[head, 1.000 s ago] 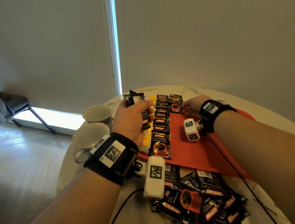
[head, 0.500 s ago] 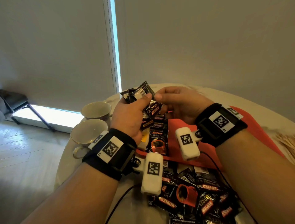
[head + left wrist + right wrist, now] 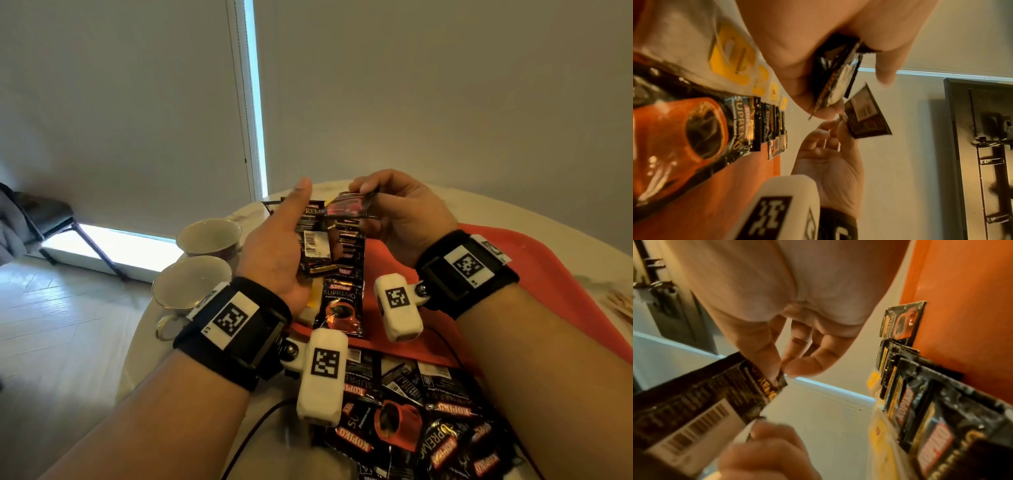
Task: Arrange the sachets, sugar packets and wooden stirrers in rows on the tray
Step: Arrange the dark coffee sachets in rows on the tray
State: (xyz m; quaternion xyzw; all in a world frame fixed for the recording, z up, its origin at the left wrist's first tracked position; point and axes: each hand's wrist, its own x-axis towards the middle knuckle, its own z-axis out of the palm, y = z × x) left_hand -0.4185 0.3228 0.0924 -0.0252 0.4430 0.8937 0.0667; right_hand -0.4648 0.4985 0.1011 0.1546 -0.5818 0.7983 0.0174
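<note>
My left hand [image 3: 299, 226] is raised over the red tray [image 3: 496, 267] and grips a small stack of black coffee sachets [image 3: 313, 245], thumb up along its side. My right hand [image 3: 363, 193] pinches the corner of one sachet [image 3: 346, 207] just above that stack; the left wrist view shows this sachet [image 3: 865, 116] clear of the stack [image 3: 836, 78]. Along the tray's left side lies a row of coffee sachets [image 3: 342, 305], with yellow sugar packets [image 3: 733, 61] in a row beside it. Wooden stirrers [image 3: 620, 305] lie at the far right, off the tray.
A loose pile of coffee sachets [image 3: 411, 425] lies on the round white table in front of the tray. Two empty cups [image 3: 209, 236] [image 3: 190, 284] stand to the left near the table edge. The tray's right part is bare red.
My right hand left the far end of the tray, came to the left hand's stack and took one sachet by its corner. Both hands rose above the tray.
</note>
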